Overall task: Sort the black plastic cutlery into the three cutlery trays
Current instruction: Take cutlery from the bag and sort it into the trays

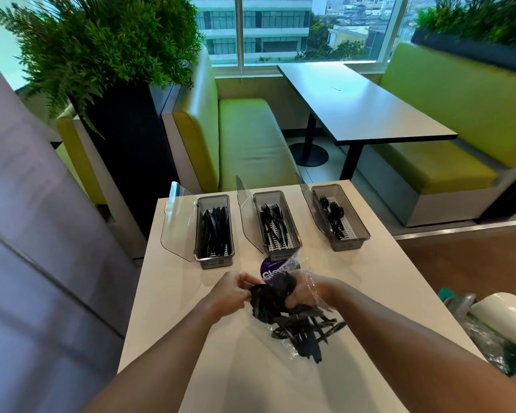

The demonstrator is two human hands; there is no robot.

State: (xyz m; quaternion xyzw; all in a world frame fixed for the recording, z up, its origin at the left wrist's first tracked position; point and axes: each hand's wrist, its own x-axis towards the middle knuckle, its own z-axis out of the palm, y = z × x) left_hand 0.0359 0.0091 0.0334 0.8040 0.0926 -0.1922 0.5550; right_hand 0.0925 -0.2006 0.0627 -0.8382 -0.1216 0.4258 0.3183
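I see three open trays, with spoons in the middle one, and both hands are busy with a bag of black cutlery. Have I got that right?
Not quite. The head view shows that the middle tray holds forks; the spoons lie in the right tray. The rest is right.

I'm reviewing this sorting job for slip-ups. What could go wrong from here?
1. The left hand and right hand grip a tangled bunch in the bag; tugging it could scatter pieces off the table.
2. The pile looks mixed, so a piece may land in the wrong tray: knife tray, fork tray or spoon tray.
3. The bag could catch an open lid.
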